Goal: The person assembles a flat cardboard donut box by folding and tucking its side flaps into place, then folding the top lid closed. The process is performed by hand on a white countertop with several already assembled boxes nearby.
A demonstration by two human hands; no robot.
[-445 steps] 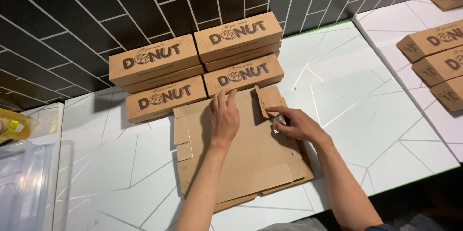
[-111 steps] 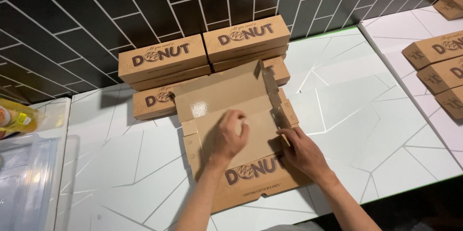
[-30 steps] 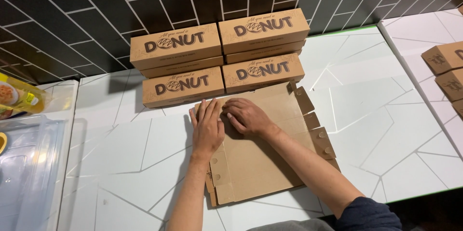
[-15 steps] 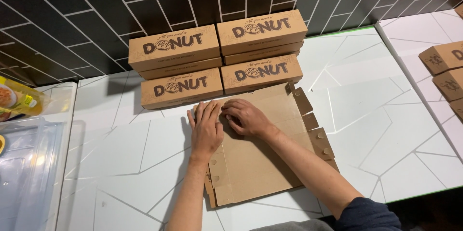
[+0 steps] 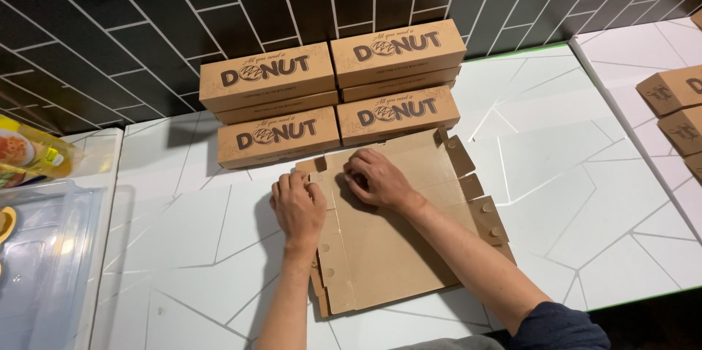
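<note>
Barely moved: both hands stay pressed on the flat cardboard box blank.
Left hand fingers together on its 10 o'clock flap; right hand fingers curled at 12, gripping nothing.

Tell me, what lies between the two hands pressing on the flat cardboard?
In the head view, only a narrow strip of the flat cardboard sheet shows between the left hand and the right hand; nothing else lies there.

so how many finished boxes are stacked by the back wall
4: upper left box on lower left box, upper right box on lower right box. More boxes sit at the right edge.
</note>
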